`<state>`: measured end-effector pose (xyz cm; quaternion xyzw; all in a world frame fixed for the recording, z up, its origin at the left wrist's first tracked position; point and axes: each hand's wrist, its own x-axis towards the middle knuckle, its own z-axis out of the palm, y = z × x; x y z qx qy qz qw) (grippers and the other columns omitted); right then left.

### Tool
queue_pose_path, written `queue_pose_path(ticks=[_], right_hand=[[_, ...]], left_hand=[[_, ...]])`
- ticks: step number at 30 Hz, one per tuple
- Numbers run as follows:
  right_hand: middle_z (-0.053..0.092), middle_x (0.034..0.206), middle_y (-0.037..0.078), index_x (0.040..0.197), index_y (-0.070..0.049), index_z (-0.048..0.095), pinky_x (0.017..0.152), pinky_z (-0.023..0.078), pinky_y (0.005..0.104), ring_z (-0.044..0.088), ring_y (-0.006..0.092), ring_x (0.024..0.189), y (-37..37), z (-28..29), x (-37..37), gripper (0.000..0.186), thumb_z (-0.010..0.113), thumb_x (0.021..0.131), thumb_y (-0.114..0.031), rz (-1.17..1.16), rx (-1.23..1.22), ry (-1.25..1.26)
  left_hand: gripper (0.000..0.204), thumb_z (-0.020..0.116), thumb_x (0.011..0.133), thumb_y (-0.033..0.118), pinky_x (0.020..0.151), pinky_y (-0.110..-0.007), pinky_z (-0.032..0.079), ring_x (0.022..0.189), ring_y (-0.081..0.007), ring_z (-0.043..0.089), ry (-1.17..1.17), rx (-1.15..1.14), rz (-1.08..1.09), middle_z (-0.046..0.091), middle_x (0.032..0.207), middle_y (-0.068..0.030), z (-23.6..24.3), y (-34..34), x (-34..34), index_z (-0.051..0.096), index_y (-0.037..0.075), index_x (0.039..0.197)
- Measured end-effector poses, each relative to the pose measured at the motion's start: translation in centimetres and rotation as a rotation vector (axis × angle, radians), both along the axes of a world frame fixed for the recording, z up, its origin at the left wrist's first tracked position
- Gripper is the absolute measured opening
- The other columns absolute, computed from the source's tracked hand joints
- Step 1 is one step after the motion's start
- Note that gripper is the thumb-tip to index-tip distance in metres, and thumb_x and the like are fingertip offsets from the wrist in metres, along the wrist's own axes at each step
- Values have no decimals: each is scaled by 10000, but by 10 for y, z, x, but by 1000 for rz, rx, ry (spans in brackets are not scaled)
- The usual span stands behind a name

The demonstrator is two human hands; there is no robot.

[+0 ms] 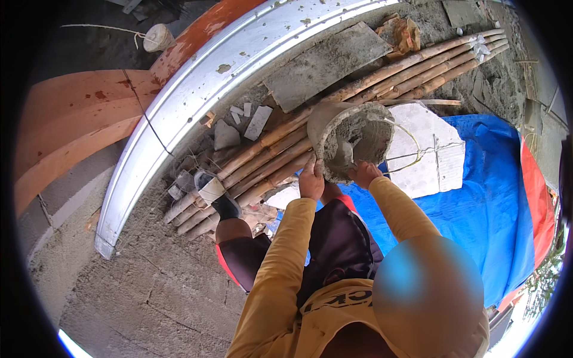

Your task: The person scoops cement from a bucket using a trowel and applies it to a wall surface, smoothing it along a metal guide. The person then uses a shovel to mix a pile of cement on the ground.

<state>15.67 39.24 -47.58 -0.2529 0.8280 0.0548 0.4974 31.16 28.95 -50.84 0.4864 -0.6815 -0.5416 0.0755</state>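
Observation:
A mortar-crusted bucket [321,122] is tilted in front of me, with its open mouth toward me. Wet grey mortar [352,134] coats its inside, and a paler flat piece in there is too unclear to name. My left hand [311,181] is closed on the near left of the rim. At the near right of the rim, my right hand [364,174] is closed as well, its fingertips partly hidden at the bucket's edge. The bucket's thin pale handle [416,143] hangs out to the right. Below the bucket, my legs are bent.
Bamboo poles [271,152] lie diagonally under and beside the bucket. A pale slab [444,158] rests on a blue tarp [492,209] at right. A long silver metal beam [206,86] curves across the left, beside an orange beam [83,113]. A grey board [328,65] lies beyond.

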Motion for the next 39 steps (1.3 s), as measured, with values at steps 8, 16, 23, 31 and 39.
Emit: queue_pose_path(ticks=[8, 16, 23, 31, 39], right_hand=[[613, 936, 243, 999, -7, 600, 804, 450, 410, 582, 360, 931, 10, -26, 37, 459, 587, 759, -399, -406, -219, -50], [518, 597, 43, 798, -30, 564, 444, 414, 286, 483, 112, 486, 33, 9, 33, 254, 620, 798, -277, -522, -410, -165], [551, 644, 66, 798, -14, 567, 545, 424, 305, 473, 128, 582, 40, 71, 1, 258, 661, 772, -252, -330, -383, -185], [541, 641, 98, 820, -10, 576, 546, 428, 308, 470, 139, 569, -35, 195, -15, 272, 703, 736, -235, 35, -397, -97], [533, 595, 98, 874, 24, 592, 510, 427, 309, 518, 168, 524, -145, 311, 14, 302, 737, 703, -179, 303, -481, -91]], left_hand=[[372, 454, 917, 269, 906, -398, 413, 1049, -378, 528, -151, 146, -9, 567, 1090, -250, -5, -30, 2, 542, -7, 1151], [386, 512, 890, 305, 728, -358, 488, 858, -314, 630, -77, 280, 165, 628, 997, -199, -47, -58, 33, 558, 16, 1141], [345, 460, 901, 329, 713, -388, 461, 866, -237, 599, 572, 559, 1167, 610, 1018, -100, -35, -187, 129, 479, 129, 1181], [409, 417, 899, 406, 1016, -459, 297, 1156, -224, 456, 1190, 431, 1253, 494, 1245, -16, 22, -297, 105, 441, 166, 1229], [410, 427, 891, 398, 1012, -458, 301, 1152, -236, 458, 1196, 513, 1217, 497, 1241, -30, 35, -317, 76, 452, 154, 1219]])
